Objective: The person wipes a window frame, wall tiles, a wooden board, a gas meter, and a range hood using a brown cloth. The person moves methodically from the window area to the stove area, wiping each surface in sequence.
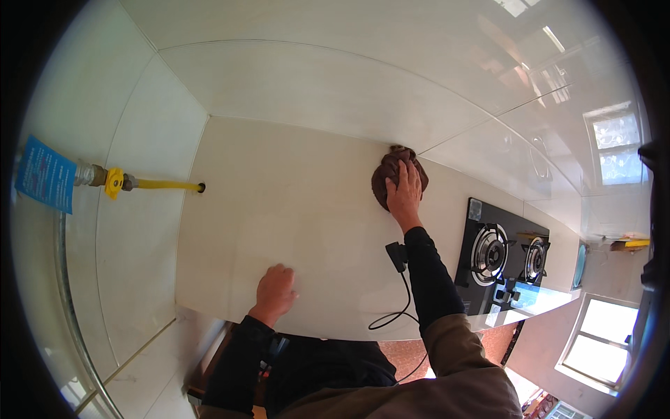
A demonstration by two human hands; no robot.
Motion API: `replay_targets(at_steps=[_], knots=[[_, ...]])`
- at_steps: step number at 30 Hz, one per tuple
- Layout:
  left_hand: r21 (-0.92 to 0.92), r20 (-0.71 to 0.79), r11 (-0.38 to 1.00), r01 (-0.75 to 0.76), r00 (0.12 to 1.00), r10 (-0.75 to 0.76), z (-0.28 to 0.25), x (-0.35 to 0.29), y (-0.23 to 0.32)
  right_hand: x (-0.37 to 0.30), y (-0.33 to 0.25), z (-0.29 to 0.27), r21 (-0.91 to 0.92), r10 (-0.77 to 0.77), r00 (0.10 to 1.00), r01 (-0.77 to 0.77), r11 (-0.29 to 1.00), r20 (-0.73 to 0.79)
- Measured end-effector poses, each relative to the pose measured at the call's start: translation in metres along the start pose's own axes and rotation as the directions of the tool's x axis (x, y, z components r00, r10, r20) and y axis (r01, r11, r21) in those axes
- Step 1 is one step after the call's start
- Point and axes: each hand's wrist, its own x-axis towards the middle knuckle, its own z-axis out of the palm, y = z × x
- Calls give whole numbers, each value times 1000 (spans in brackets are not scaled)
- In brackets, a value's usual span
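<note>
Left of the gas stove [501, 260], my right grip [406, 192] presses flat on a crumpled dark-brown cloth [391, 174], left grip [276, 292] loosely curled, empty, resting on the bench [293, 181]

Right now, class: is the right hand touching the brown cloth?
Touching. The head view shows the right hand pressed flat on the brown cloth, fingers overlapping it.

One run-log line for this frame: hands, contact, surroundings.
right hand: pressed on crumpled brown cloth at countertop's back wall | left hand: resting on pale stone countertop near front edge | black two-burner gas hob: to the right, untouched
</note>
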Motion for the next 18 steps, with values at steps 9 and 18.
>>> replay_targets(at_steps=[9, 18], knots=[[19, 15, 1000, -15, 1000, 15, -4, 1, 2, -38, -203, 65, 328, -399, 889, 316, 890, 226], [-1, -8, 998, -58, 998, 58, -7, -2, 1, -37, -138, 15, 433, -279, 959, 233, 871, 44]])
